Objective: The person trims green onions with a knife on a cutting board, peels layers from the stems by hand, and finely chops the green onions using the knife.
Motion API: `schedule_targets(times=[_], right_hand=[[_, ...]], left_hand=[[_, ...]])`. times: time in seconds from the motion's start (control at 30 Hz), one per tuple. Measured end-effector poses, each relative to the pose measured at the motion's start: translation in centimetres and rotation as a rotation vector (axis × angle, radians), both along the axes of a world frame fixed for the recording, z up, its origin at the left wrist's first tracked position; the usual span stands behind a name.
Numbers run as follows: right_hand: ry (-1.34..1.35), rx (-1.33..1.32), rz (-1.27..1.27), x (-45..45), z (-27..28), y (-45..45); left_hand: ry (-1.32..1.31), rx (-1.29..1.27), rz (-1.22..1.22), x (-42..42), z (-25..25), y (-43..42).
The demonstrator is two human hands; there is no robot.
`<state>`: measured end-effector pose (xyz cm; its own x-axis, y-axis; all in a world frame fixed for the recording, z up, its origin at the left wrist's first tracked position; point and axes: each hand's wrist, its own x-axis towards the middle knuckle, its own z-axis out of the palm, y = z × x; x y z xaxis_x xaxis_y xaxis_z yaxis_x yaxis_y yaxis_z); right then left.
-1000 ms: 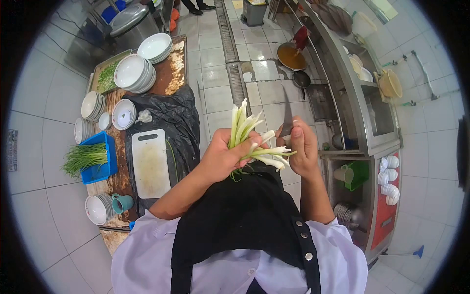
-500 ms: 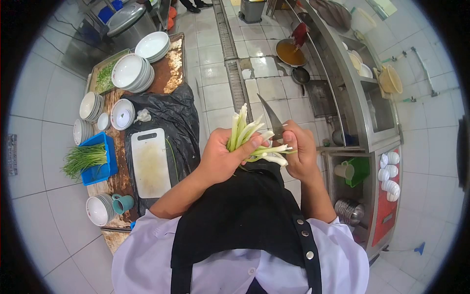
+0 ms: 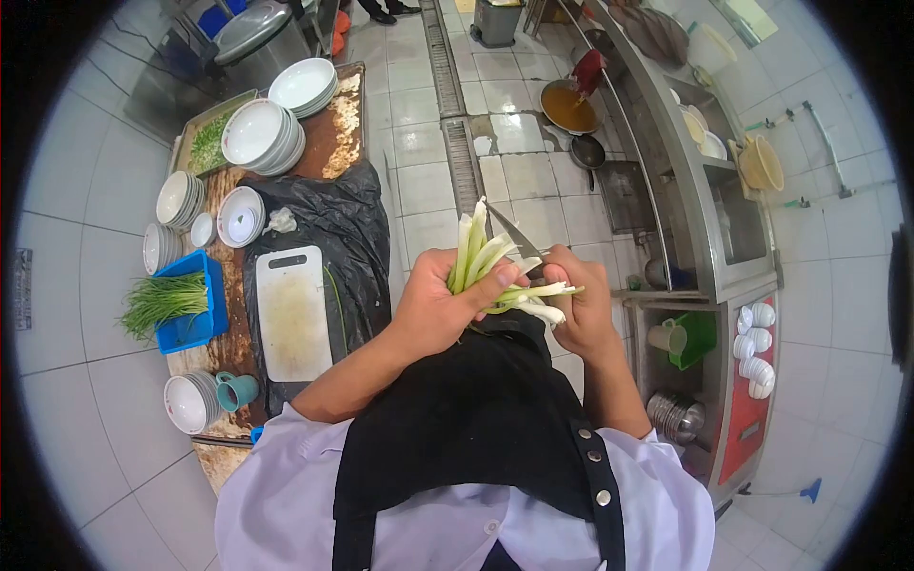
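Observation:
A bunch of spring onions (image 3: 475,251) is held in front of my black apron, white ends fanned out up and to the right. My left hand (image 3: 433,297) is closed around the bunch, thumb pressed across the stalks. In my right hand (image 3: 583,306) is a knife (image 3: 514,231), its handle hidden by the fingers. The blade points up and left, right beside the stalks; whether it touches them I cannot tell. Some white ends reach the right-hand fingers. Left of my hands, a white cutting board (image 3: 297,319) lies on black plastic (image 3: 367,238).
On the left table are stacked bowls (image 3: 252,133), a blue basket (image 3: 217,309) of green stalks, a teal mug (image 3: 237,390) and a tray (image 3: 181,152) of chopped greens. Steel shelving (image 3: 705,228) stands on the right. A pan of brown liquid (image 3: 568,109) sits on the floor ahead.
The knife blade has swung left and tilted lower, closer to the stalks. My left hand keeps its grip on the bunch. The view has shifted slightly.

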<state>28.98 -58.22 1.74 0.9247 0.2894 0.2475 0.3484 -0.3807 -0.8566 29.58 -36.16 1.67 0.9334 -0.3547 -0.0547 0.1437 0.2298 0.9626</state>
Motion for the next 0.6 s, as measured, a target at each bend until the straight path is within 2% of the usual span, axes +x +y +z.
schedule_targets(times=[0.2, 0.33, 0.4, 0.43, 0.5, 0.6], right_hand=[[-0.008, 0.032, 0.046, 0.1, -1.1, 0.1], [0.088, 0.153, 0.005, -0.1, -2.3, 0.4], [0.209, 0.210, -0.074, -0.5, -2.3, 0.3], [0.218, 0.326, -0.114, -0.4, -2.3, 0.3], [0.238, 0.560, -0.195, 0.0, -2.1, 0.0], [0.201, 0.515, -0.133, 1.1, -0.3, -1.0]], left_hand=[[0.048, -0.057, 0.024, -0.1, -0.4, -0.5], [0.006, -0.045, -0.035, 0.0, -1.8, -0.1], [0.040, -0.283, -0.114, 0.1, -1.8, 0.5], [0.056, -0.400, -0.153, 0.2, -1.7, 0.7], [0.126, -0.346, -0.132, 0.2, -1.4, 0.8], [0.145, -0.251, -0.112, 0.2, -1.4, 0.7]])
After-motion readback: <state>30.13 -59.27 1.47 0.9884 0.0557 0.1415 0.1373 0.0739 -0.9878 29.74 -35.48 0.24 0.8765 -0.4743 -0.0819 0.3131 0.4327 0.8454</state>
